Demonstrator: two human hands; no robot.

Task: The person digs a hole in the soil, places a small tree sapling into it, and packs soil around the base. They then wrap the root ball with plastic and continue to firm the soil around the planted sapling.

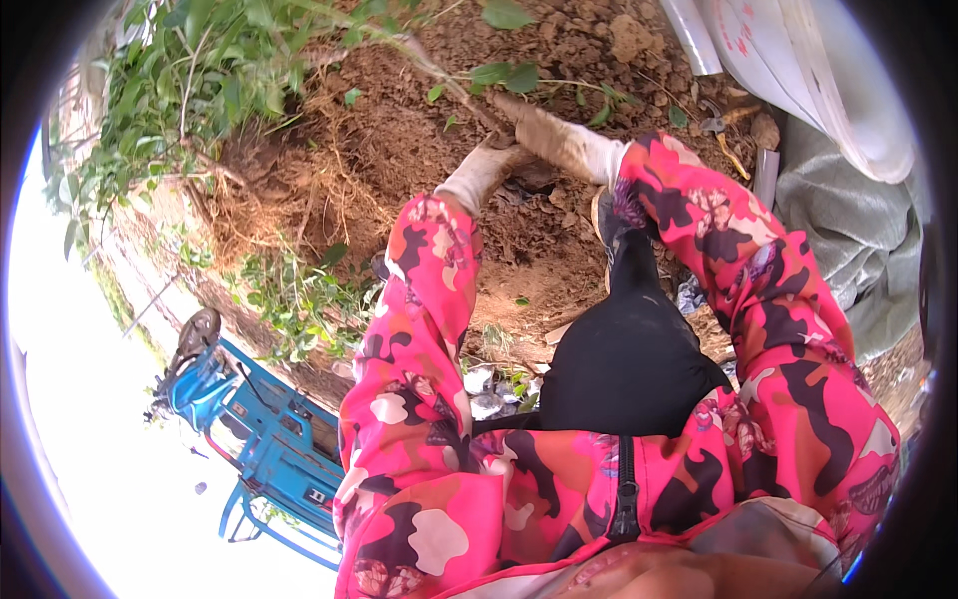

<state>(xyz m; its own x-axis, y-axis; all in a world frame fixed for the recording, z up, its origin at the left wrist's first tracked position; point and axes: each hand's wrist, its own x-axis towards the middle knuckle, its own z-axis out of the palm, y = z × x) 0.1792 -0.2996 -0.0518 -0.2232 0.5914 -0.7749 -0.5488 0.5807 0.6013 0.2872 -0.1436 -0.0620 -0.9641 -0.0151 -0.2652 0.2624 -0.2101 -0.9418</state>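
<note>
My left hand [486, 171], in a soil-stained white work glove, closes around the lower end of a woody plant stem [449, 81]. My right hand [565, 142], gloved the same way, lies against that end from the right, its fingers stretched toward the upper left. Whether those fingers also grip the stem is hard to see. From the hands the stem slants up and left, with green leaves along its side shoots. Beneath the hands is loose brown soil [546, 224] with a dark hollow [533, 183].
Left stand leafy plants [224, 67] with exposed fibrous roots [340, 168]. A yellow-handled tool [722, 142], a white plastic container or sack [793, 67] bearing red writing and a grey-green cloth [846, 232] lie right. A blue cargo tricycle [277, 442] is at lower left. My shoe [605, 232] is near the hollow.
</note>
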